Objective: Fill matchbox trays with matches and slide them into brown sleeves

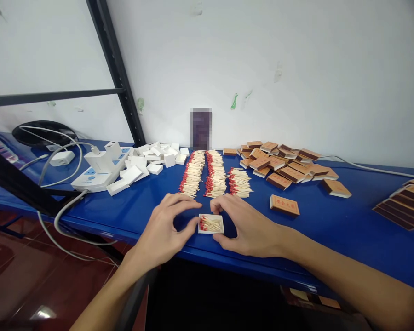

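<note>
A small white matchbox tray (210,231) lies near the front edge of the table, with red-headed matches (211,224) inside, heads to the left. My right hand (246,227) pinches its right part, thumb on the near side and curled fingers on the far side. At the tray's left end is my left hand (169,220), thumb tip at the wall and fingers apart in a curve. Just beyond my hands, matches lie in three rows: a left row (192,172), a middle row (215,172) and a shorter right row (240,182).
White empty trays (134,165) are heaped at left beside a power strip (96,180) with cables. Orange-brown matchbox sleeves (290,168) pile up at back right. A single matchbox (284,205) lies right of my hand; stacked boxes (402,207) stand far right. A black shelf post (119,69) rises at left.
</note>
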Tool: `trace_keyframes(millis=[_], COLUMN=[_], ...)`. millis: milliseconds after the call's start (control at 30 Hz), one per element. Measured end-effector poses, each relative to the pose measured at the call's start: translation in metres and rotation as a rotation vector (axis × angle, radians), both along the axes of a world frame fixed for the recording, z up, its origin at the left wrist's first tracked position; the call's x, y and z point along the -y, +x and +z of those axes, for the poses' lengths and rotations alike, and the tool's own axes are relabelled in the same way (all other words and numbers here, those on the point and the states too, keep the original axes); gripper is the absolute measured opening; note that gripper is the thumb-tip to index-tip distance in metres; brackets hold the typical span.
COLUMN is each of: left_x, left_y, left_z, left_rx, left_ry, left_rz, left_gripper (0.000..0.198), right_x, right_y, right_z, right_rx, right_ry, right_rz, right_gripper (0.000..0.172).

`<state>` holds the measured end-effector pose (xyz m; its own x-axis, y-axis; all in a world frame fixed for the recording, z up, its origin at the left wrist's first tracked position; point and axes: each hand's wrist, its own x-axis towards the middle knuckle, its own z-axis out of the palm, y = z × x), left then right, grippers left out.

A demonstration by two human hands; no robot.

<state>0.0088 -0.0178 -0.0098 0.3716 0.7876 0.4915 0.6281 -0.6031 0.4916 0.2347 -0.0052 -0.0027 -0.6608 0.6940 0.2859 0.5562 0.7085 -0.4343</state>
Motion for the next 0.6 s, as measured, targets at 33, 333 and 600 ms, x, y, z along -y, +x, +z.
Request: trace_keyframes(millis=[33,333,600], left_x=[-0.002,-0.021,-0.024], left_y=[-0.004,-0.024,-0.020], left_z=[0.000,-0.003,0.002], left_rx=[-0.014,-0.238,-0.268], left_ry=[0.017,-0.075,-0.183], left_rz=[0.048,0.259,0.163], left_gripper=[0.021,0.022,0.019], right_x=[0.000,-0.025,-0.035], right_y=[0.001,0.013,0.007], right_z=[0.001,-0.008,-0.017], right_rx=[-0.004,0.024,0.141], right_ry=[-0.001,0.095,0.155], right_rz=[-0.001,-0.260,-0.324], right_gripper=[0.029,0.015,0.016])
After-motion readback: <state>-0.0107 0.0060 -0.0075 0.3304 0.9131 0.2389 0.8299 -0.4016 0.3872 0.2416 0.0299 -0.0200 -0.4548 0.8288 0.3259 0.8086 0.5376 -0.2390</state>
